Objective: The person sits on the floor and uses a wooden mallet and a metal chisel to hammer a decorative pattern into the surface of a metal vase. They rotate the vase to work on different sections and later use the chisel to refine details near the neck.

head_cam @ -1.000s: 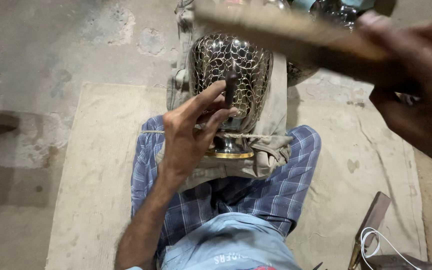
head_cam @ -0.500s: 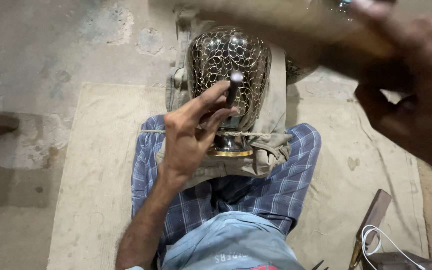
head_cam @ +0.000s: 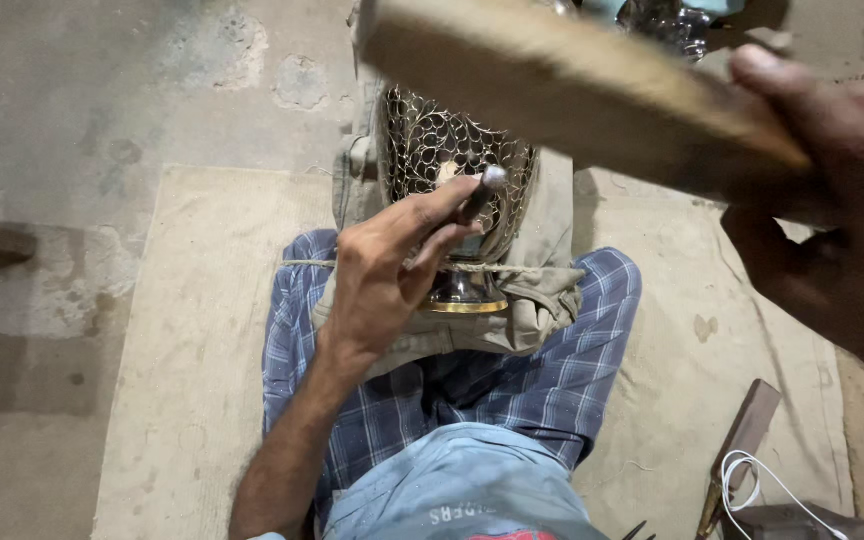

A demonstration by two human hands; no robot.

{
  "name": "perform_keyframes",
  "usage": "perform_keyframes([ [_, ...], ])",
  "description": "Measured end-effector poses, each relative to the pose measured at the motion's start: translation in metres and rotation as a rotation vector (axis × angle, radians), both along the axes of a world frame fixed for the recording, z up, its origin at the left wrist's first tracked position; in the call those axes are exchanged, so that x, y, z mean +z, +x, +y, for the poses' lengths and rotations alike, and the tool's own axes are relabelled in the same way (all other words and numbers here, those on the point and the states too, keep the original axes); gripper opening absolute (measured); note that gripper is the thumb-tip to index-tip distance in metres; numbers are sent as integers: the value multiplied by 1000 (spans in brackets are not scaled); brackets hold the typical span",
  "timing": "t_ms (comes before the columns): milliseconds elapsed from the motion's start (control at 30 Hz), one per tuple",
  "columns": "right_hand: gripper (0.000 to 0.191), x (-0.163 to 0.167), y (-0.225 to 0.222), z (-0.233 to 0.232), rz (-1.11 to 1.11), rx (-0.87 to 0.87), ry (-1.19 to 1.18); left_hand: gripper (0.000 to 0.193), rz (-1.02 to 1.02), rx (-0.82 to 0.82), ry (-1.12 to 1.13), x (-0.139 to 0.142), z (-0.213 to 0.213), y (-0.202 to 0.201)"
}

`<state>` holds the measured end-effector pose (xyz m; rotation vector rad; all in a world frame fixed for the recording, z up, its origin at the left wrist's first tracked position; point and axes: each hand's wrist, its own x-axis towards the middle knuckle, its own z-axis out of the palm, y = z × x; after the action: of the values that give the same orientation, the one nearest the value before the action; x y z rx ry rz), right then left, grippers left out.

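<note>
Raised higher than half a second ago, the wooden mallet (head_cam: 572, 95) is now sweeping across the top of the view, its flat face hanging above the punch and the right hand (head_cam: 832, 230) wrapping tightly around its handle at the right edge. Below it, the left hand (head_cam: 382, 270) is pinching a slim metal punch (head_cam: 480, 192) between thumb and curled fingers, its rounded head pointing up toward the mallet and its tip pressing against the pierced metal vase (head_cam: 452, 170). That vase is lying on its side across the person's lap, its gold-rimmed foot (head_cam: 462, 298) facing the body, cradled in a khaki cloth (head_cam: 542, 250) and bound by a thin cord (head_cam: 512, 268) over blue checked trousers (head_cam: 512, 390). Much of the visible wall is already showing an openwork of leaf-shaped cut-outs, so the piercing appears well along, though how much plain metal is remaining cannot be judged, since the mallet is covering the upper half and the far side is turning away. The punch tip is hiding behind the fingers, so its exact spot on the pattern is unclear. Part of a second shiny vessel (head_cam: 667, 25) is peeking in at the top, cut off by the frame, while a wooden block (head_cam: 747, 425) and a white cable (head_cam: 752, 475) are lying on the mat (head_cam: 202, 330) at lower right.
</note>
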<state>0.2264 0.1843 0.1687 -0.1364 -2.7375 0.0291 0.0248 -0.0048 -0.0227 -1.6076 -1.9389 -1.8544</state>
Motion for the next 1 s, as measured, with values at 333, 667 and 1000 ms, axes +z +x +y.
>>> perform_keyframes([
  [333, 74, -18, 4, 4, -91, -177, -34, 40, 18, 15, -22, 0, 0, -1],
  [667, 67, -42, 20, 17, -79, -153, 257, 43, 16, -11, -63, 6, -4, -2],
  [1000, 51, -78, 29, 30, 263, -33, -183, 35, 178, -81, -139, -5, -2, -12],
])
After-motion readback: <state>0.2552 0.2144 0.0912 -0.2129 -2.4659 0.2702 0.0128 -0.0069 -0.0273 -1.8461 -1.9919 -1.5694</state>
